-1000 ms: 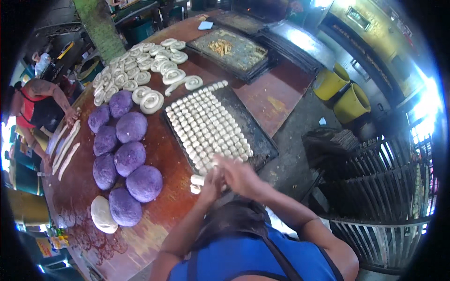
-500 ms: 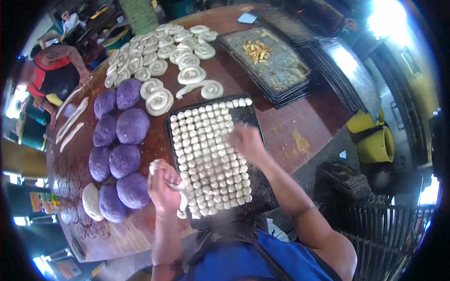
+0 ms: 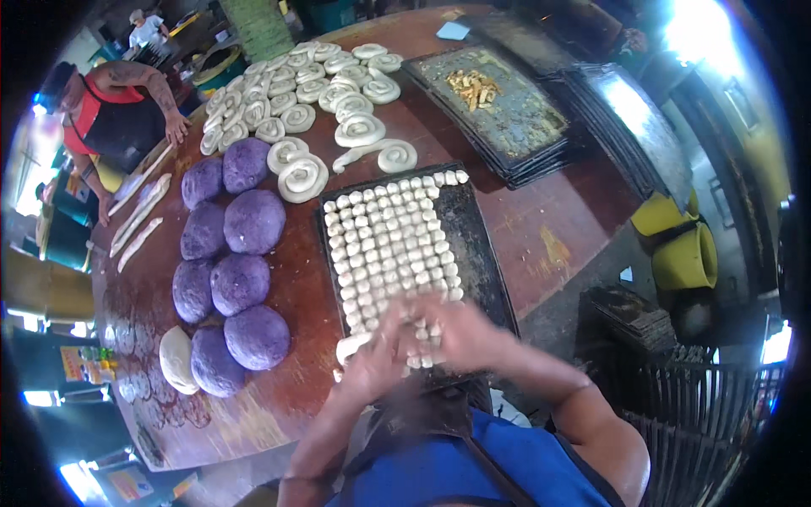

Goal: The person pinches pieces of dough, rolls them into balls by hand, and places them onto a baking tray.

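A dark baking tray (image 3: pixel 475 249) lies before me, with close rows of small white dough balls (image 3: pixel 384 232) over its left and middle and a bare strip on its right. Over the tray's near end, my left hand (image 3: pixel 378 362) is closed around a rope of white dough (image 3: pixel 353 345), part of which pokes out to the left. Against it, or very close, is my right hand (image 3: pixel 460 335), also above the dough balls. Motion smears its fingers, so what they hold cannot be made out.
Left of the tray sit several purple dough mounds (image 3: pixel 253 221) and a white one (image 3: pixel 176 361). Coiled dough ropes (image 3: pixel 302 177) cover the far table. Stacked trays (image 3: pixel 515 127) stand back right. At far left a co-worker (image 3: pixel 118 118) reaches toward long dough strips (image 3: pixel 139 215).
My right hand has come back from the tray's right side to meet my left hand. The left has moved right with the dough rope, over the tray's near end. The view has shifted slightly.
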The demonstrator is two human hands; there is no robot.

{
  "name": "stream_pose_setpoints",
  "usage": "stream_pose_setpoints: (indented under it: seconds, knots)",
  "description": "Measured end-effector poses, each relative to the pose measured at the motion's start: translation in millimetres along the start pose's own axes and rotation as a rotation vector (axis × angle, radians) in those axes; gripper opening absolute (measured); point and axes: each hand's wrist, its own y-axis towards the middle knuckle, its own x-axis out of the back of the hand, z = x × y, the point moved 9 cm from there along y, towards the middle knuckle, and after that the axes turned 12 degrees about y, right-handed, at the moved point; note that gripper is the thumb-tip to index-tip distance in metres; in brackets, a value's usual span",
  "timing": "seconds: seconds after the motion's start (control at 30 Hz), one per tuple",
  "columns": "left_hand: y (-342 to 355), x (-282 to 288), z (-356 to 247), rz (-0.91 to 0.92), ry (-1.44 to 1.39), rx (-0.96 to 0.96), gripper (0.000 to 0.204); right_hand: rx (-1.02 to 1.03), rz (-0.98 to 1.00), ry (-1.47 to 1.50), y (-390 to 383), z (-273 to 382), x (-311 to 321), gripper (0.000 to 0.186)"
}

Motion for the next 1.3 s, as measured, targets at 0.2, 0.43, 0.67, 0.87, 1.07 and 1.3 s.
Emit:
stream_pose_setpoints:
  seconds: [0.2, 0.43, 0.67, 0.87, 1.07, 1.3]
  knots:
    - [-19.8, -31.9, 44.6, 0.211, -0.513, 0.424, 0.035, -0.186, -0.339, 0.118, -5.5, -1.4, -29.2, 0.038]
    - [7.2, -20.1, 3.4, 0.261, -0.597, 0.308, 0.015, 0.152, -0.453, -0.377, 5.1, 32.1, -20.0, 0.015]
    - [47.4, 53.2, 14.1, -0.139, -1.248, 0.305, 0.015, -0.230, -0.272, 0.223, 18.4, -83.4, 49.8, 0.014]
    - [23.2, -27.4, 17.7, 0.216, -0.770, 0.674, 0.016, -0.143, -0.527, -0.193, 90.6, -196.7, 117.9, 0.014]
    - [25.2, 17.6, 93.5, -0.343, -0.743, 0.491, 0.035, -0.287, -0.374, -0.145, 83.6, -119.2, 89.8, 0.051]
    - [5.1, 9.2, 7.3, 0.177, -0.306, 0.022, 0.048, -0.147, -0.125, 0.190, 0.9, 12.9, -21.8, 0.030]
